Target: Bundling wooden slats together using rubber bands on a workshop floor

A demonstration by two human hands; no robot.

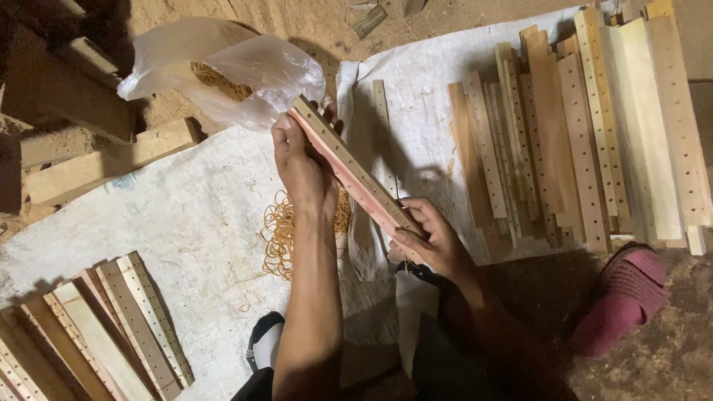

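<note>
both hands, left hand (301, 167) and right hand (431, 238), grip closed around opposite ends of perforated wooden strips (353, 172)

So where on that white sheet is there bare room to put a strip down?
The widest free patch of the white sheet lies between the plastic bag, the rubber bands and the lower-left slat pile. A narrower patch lies between the lone slat and the big pile. Crowded: the middle, where the left hand and right hand grip a slat bundle.
</note>
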